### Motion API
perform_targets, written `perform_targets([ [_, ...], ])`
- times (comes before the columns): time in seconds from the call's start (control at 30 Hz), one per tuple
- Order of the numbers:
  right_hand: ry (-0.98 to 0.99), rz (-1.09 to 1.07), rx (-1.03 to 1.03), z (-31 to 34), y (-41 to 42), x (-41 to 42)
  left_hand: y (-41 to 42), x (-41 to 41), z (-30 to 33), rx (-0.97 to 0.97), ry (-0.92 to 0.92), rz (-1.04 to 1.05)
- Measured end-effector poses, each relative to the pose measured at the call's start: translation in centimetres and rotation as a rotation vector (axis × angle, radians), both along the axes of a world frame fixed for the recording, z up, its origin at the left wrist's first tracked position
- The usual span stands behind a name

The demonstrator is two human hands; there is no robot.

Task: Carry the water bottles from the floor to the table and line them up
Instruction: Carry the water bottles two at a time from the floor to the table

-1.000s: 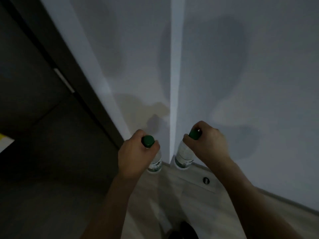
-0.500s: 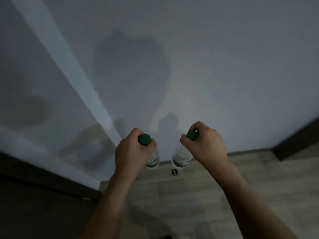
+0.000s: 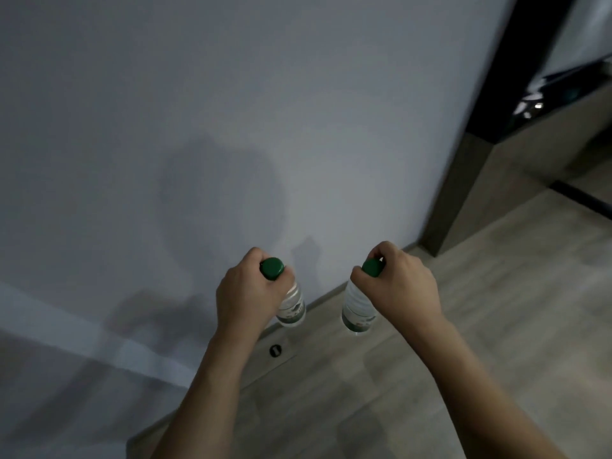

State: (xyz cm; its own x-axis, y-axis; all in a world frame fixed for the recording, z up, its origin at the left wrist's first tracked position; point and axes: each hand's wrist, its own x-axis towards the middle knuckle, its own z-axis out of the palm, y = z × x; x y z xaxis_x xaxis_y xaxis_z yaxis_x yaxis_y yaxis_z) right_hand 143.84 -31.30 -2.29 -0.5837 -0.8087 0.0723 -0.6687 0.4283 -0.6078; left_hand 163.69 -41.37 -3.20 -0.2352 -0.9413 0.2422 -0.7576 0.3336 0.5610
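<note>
I hold two clear water bottles with green caps, one in each hand, hanging upright above the floor. My left hand (image 3: 246, 294) grips the neck of the left bottle (image 3: 292, 308), its green cap showing above my fingers. My right hand (image 3: 399, 286) grips the neck of the right bottle (image 3: 357, 308) the same way. Both bottles are lifted off the wooden floor (image 3: 463, 326). The table is out of view.
A white wall (image 3: 231, 111) fills the space straight ahead, close to the bottles. A small round black fitting (image 3: 275, 350) sits in the floor by the wall base. A dark door frame (image 3: 480, 144) stands at the right, with an opening beyond it.
The view has swung to the right along the wall; the dark door at the left has gone and a door frame has come in at the right. Both hands still hold their bottles.
</note>
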Motion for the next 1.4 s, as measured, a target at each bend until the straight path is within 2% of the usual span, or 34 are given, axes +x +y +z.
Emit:
perform_targets([
  [0.37,-0.010,-0.287,-0.042,0.8,12.1,-18.5,7.1,-22.3,0.3,-0.013,-0.035,-0.234],
  [0.7,-0.013,-0.522,-0.039,-0.1,19.0,-28.6,11.2,-35.9,0.8,0.028,0.000,-0.534],
  [0.9,-0.012,-0.591,-0.045,-0.6,19.1,-34.2,11.0,-42.3,0.7,0.052,-0.014,-0.607],
  [1.4,-0.040,-0.658,-0.061,0.8,12.1,-50.9,3.5,-61.2,1.4,0.033,-0.015,-0.730],
])
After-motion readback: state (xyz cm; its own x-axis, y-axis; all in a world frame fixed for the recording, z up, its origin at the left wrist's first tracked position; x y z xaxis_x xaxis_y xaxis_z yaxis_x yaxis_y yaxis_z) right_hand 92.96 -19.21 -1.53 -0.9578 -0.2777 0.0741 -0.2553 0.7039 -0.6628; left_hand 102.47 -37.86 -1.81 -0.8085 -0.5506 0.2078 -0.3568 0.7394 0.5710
